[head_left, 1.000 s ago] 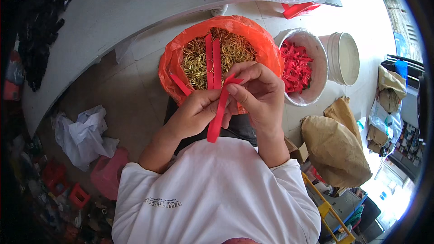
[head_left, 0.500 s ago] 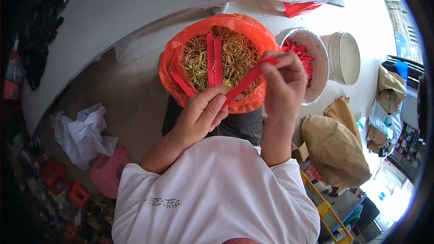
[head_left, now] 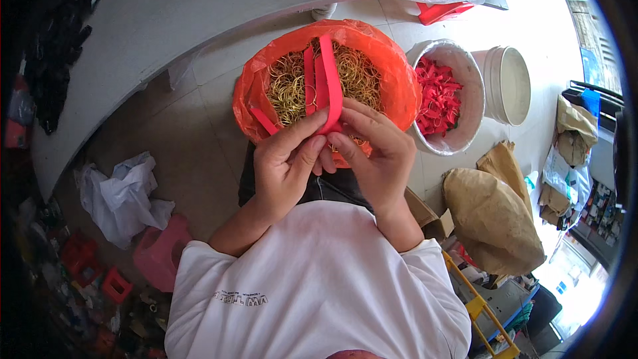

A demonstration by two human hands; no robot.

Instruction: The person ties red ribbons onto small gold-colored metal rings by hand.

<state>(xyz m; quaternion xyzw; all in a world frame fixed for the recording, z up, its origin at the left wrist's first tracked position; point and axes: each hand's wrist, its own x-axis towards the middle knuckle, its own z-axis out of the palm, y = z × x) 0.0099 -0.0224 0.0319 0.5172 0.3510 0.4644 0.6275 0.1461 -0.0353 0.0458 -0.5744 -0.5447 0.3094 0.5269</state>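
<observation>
A red strip (head_left: 331, 83) curves upward from between my two hands, its lower end pinched by both. The fingers of my left hand (head_left: 287, 153) are closed on it from the left. From the right, my right hand (head_left: 379, 149) grips the same end, fingertips meeting the left ones. Beneath them stands an orange plastic bag (head_left: 249, 80), opened wide and full of thin gold-coloured rings (head_left: 286, 96). More red strips (head_left: 309, 80) lie across the rings, and another short red strip (head_left: 264, 121) rests at the bag's left side.
A white bucket (head_left: 473, 110) of red pieces with gold rings stands to the right, beside another pale bucket (head_left: 515, 86). A curved grey table (head_left: 166, 20) spans the far left. Brown paper sacks (head_left: 488, 219) are at right; a pink stool (head_left: 159, 252) and white plastic bag (head_left: 123, 196) at left.
My right hand has come down and left to meet my left hand. The strip, earlier stretched between the hands, now bends upward with its free end pointing away from me.
</observation>
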